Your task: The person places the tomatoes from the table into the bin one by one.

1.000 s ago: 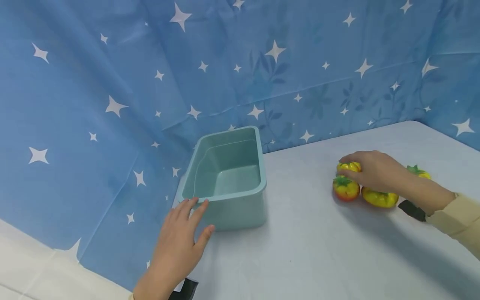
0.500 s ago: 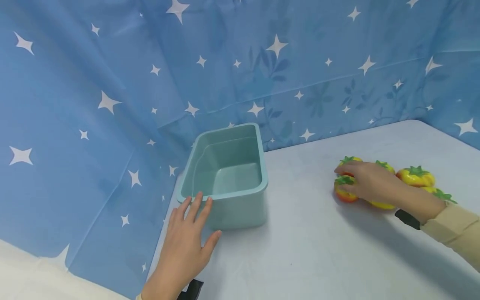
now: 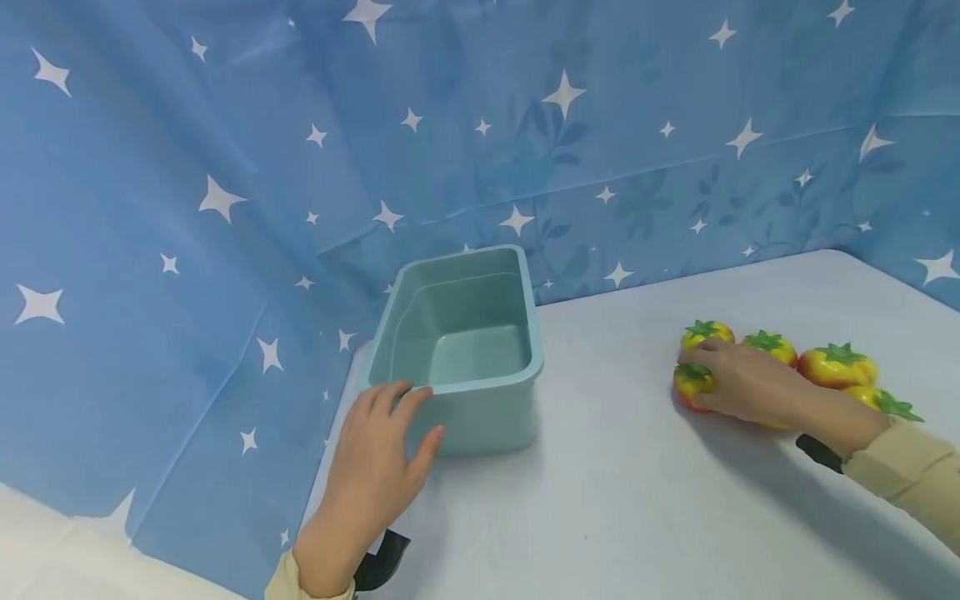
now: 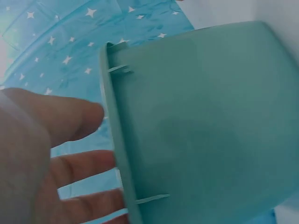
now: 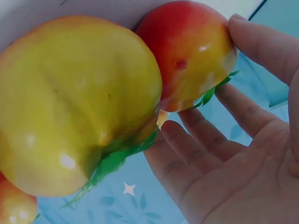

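My left hand [image 3: 375,467] is at the near rim of a teal plastic bin [image 3: 450,421], fingertips touching it. In the left wrist view, fingers [image 4: 88,165] reach the bin's rim while the thumb stands apart from them. At the right, my right hand [image 3: 742,385] holds the front-left yellow-red tomato [image 3: 692,383], thumb on one side and fingers on the other. The right wrist view has that tomato [image 5: 187,51] between thumb and fingers, beside a larger yellow tomato [image 5: 79,102]. The palm hides part of the group in the head view.
Several more tomatoes with green tops sit close by: one behind the hand [image 3: 707,333], another beside it [image 3: 772,346], and two at the right, including a red-yellow tomato [image 3: 836,367]. A blue star-patterned curtain [image 3: 420,175] hangs behind the white table [image 3: 592,492].
My right hand has shifted from the rear tomato to the front-left one, uncovering those behind. My left hand's fingers have come down onto the bin's rim and bent a little.
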Motion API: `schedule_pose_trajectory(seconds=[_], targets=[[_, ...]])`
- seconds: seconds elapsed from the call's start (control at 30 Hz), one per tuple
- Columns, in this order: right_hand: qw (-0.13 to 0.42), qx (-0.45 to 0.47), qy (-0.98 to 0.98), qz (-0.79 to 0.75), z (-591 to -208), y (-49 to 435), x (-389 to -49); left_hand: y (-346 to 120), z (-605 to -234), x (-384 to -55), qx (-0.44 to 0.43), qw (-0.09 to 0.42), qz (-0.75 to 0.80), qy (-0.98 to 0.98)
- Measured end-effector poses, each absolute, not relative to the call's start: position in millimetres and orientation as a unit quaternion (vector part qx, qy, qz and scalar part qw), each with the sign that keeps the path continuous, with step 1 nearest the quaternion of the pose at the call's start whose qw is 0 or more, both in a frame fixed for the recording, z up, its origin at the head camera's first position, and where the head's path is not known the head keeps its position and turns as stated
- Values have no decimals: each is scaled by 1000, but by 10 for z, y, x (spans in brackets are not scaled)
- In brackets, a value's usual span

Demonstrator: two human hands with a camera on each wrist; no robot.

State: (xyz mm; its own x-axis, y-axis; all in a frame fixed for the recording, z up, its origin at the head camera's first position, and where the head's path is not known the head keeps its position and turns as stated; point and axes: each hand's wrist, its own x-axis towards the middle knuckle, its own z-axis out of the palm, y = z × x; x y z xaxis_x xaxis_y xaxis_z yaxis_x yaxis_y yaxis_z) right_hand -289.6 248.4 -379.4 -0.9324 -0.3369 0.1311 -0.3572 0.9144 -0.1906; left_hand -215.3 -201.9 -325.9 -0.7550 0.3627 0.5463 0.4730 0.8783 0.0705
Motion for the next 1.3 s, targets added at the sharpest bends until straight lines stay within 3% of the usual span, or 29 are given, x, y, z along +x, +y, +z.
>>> schedule_pose_trajectory(seconds=[0.17,0.47,0.8,1.0,1.3], targets=[[36,157,-981,108,-3817,2521,-2825,-1971,-3186,-2160,-218,225,-101,-944],[46,163,-981,96,-3809,2564,-2785,-1939,-3151,-2195,-232,213,-95,-944],[34,161,-982,96,-3817,2544,-2755,-1921,-2968,-2195,-227,123,-87,-962],[56,175,-978,96,-3814,2492,-2797,-2000,-2935,-2157,-223,137,-80,-962],[35,157,-979,127,-3785,2424,-2822,-2086,-2892,-2155,-237,147,-83,-957]])
